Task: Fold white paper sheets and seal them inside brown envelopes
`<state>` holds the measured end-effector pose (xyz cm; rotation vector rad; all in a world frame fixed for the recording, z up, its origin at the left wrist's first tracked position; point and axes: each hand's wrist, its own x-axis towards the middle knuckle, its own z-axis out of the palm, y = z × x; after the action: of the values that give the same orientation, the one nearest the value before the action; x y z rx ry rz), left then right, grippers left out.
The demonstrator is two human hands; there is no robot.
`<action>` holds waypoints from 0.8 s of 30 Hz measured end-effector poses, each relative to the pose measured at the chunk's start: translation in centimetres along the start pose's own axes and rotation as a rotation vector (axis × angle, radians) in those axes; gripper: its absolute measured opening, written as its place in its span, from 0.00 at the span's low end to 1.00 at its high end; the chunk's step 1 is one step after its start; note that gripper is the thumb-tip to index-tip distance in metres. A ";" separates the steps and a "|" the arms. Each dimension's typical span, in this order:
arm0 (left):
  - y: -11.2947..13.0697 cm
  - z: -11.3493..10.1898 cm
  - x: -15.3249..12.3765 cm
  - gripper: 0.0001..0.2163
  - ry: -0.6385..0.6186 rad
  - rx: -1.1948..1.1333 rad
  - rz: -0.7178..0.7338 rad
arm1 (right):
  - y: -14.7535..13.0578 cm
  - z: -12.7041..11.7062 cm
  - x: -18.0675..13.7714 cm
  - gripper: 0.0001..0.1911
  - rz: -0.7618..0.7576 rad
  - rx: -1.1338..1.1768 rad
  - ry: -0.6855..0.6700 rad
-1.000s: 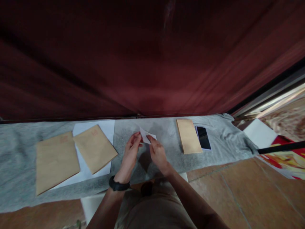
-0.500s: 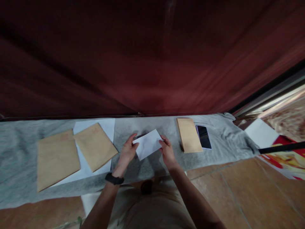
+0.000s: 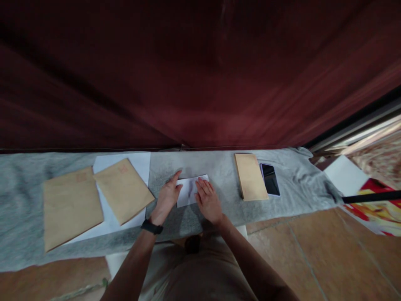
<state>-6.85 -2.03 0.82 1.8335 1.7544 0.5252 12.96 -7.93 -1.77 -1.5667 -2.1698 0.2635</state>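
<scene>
A small folded sheet of white paper (image 3: 187, 193) lies on the grey cloth in front of me. My right hand (image 3: 208, 200) rests flat on the paper's right part, fingers stretched out. At the paper's left edge is my left hand (image 3: 169, 194), thumb and index finger apart; a black band is on that wrist. To the left, two brown envelopes (image 3: 124, 190) lie partly over larger white sheets (image 3: 142, 165). A stack of smaller brown envelopes (image 3: 251, 177) sits to the right of my hands.
A phone (image 3: 270, 179) lies beside the envelope stack. The grey cloth (image 3: 297, 184) covers a long narrow surface against a dark red wall (image 3: 200, 92). At the far right are a white sheet (image 3: 346, 175) and a colourful printed package (image 3: 380, 205). Tiled floor (image 3: 291, 251) shows below.
The white paper has come down from between both hands onto the cloth and lies flat. My right hand has moved from gripping its edge to lying on top; my left hand has loosened.
</scene>
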 end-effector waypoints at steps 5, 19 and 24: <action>0.4 1.0 -1.4 0.25 0.204 0.136 0.108 | -0.3 0.9 -0.3 0.31 0.013 -0.142 -0.029; 2.5 5.6 -5.9 0.28 0.098 0.360 0.301 | 0.2 1.7 -1.4 0.32 0.023 -0.230 0.017; 1.7 4.7 -6.4 0.27 0.166 0.408 0.242 | 0.7 1.7 -1.8 0.34 0.042 -0.213 0.095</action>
<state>-3.11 -8.96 -1.23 2.3662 1.8625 0.4454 13.20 -9.20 -3.97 -1.7034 -2.1509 -0.0304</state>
